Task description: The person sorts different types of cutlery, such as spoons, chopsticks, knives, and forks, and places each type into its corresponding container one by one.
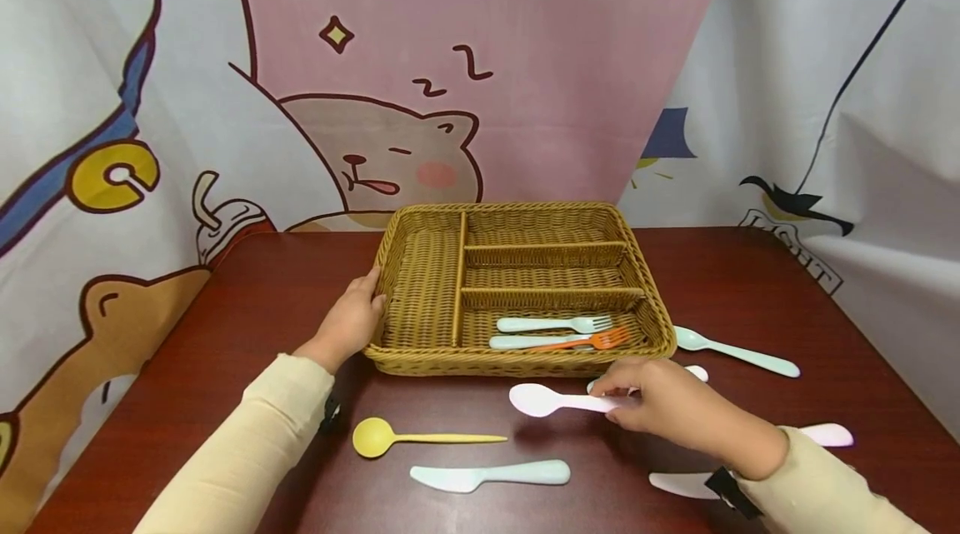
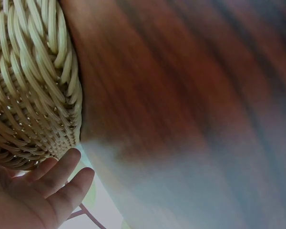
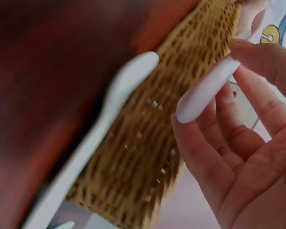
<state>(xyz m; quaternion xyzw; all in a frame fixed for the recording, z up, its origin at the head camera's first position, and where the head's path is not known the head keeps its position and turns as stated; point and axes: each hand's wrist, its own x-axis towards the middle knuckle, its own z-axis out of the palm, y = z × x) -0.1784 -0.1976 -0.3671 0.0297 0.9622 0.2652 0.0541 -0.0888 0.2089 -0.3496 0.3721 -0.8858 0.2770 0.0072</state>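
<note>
My right hand (image 1: 660,401) pinches a pale pink spoon (image 1: 534,400) by its handle, between thumb and fingers, above the table in front of the basket. The handle's rounded end (image 3: 195,106) shows between the fingertips in the right wrist view. At the left, my left hand (image 1: 351,319) touches the rim of a wicker basket (image 1: 517,363), its visible fingers fairly straight in the left wrist view. Inside the basket's front compartment lie mint forks (image 1: 536,323) and an orange fork (image 1: 611,338). A pale utensil (image 3: 128,78) lies close by the right hand, partly hidden behind it in the head view.
A yellow spoon (image 1: 372,438) and a mint knife (image 1: 450,478) lie in front of the basket. To its right is a mint spoon (image 1: 757,357). Around the right forearm show a pale blade (image 1: 681,484) and a pink handle (image 1: 828,434). A printed curtain (image 1: 555,84) hangs behind the table.
</note>
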